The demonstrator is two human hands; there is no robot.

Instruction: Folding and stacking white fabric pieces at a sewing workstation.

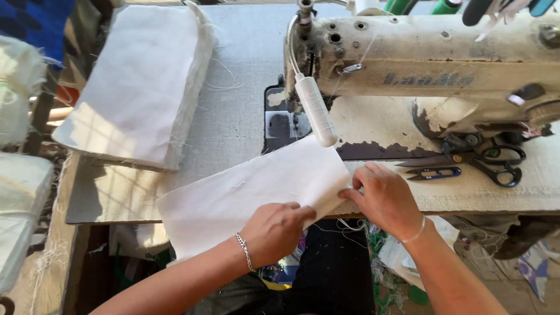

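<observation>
My left hand (275, 230) sits nearest, fingers curled down and pinching the near edge of a flat rectangular piece of white woven cloth (256, 192); a thin silver chain bracelet (245, 252) circles that wrist. My right hand (386, 198) is just beside it, fingers bent and close together, tips pressing the cloth's right-hand corner where it folds under; thumb hidden, so I cannot tell if it grips below. A clear thin bangle (415, 233) rides that wrist.

The cloth lies tilted, its left part hanging off the near edge of the worn grey sewing table (233, 116), its far corner reaching up close to the white tube-shaped lamp on a bendy metal neck (315, 108). Both hands sit at the cloth's near-right end; the rest of it stretches away leftward, free.

Open tabletop lies left of the cloth and beyond it. To the right, well apart from my right hand, lie small blue-handled thread snips (434, 172) and large black-handled shears (472, 157). Farther back stands the scuffed cream-coloured sewing machine (431, 64), paint flaking at its base. Far left, a thick stack of white fabric pieces (140, 81) rests on the table, frayed threads at its edges.
</observation>
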